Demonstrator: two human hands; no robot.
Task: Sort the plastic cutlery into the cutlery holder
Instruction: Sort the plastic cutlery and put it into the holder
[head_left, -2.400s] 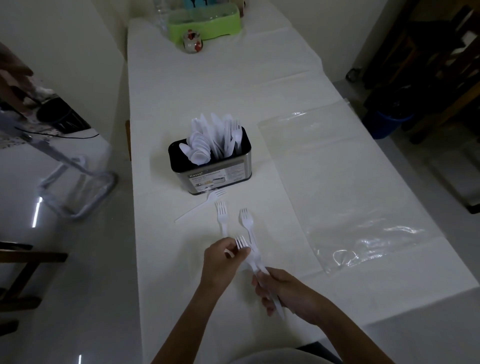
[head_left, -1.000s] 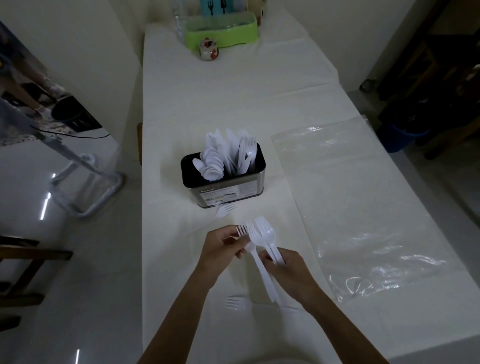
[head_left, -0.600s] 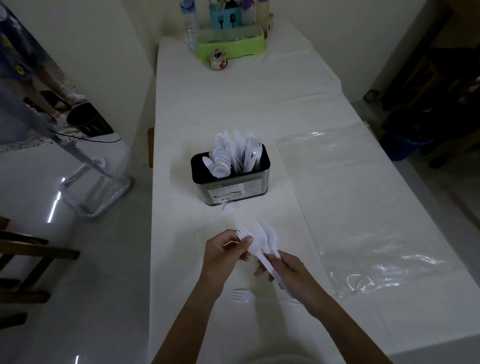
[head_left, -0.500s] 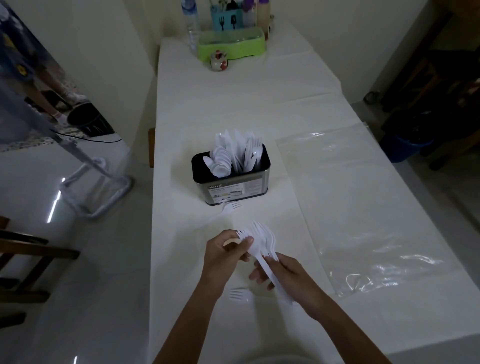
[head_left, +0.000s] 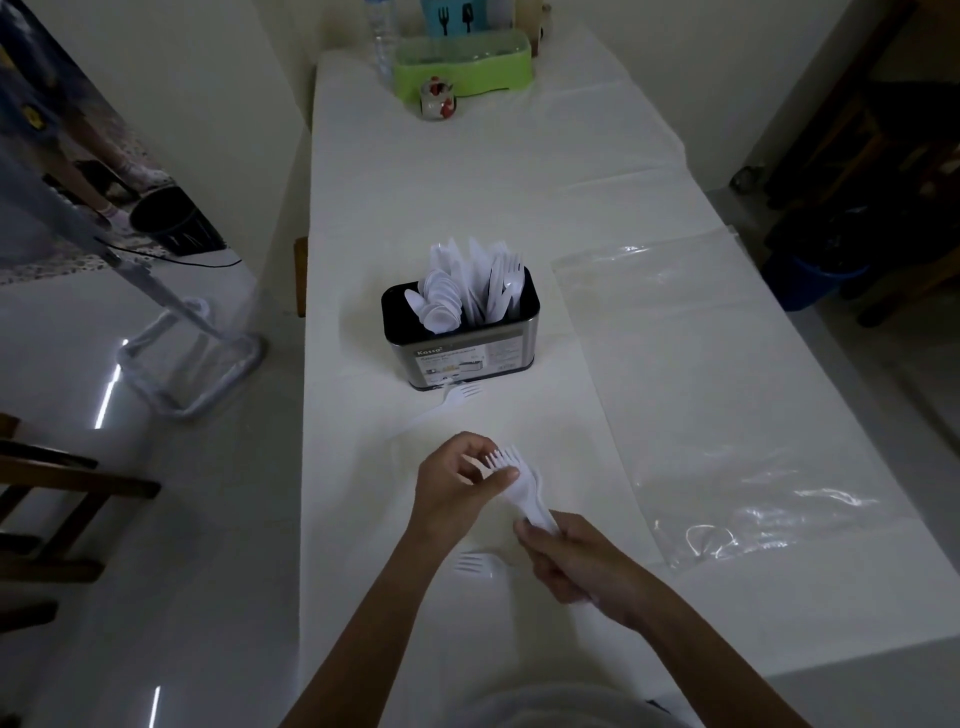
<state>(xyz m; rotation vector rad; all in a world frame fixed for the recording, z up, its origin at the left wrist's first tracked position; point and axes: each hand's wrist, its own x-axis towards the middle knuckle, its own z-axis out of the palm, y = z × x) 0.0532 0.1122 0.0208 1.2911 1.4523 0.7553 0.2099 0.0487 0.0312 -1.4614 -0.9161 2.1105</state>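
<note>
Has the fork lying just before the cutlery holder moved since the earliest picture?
No. The fork lies at the cutlery holder's front base, same place and angle as before.

Left hand (head_left: 457, 493), right hand (head_left: 576, 564): curled grips

The white-covered table (head_left: 467, 182) carries a cutlery holder (head_left: 462, 348) mid-length, a fork (head_left: 451, 397) just before it and a second fork (head_left: 475, 565) nearer the close edge. A clear plastic sheet (head_left: 701, 389) lies to the right. A green tray (head_left: 462, 70), small jar (head_left: 436, 102) and bottle (head_left: 382, 44) stand at the far end.
</note>
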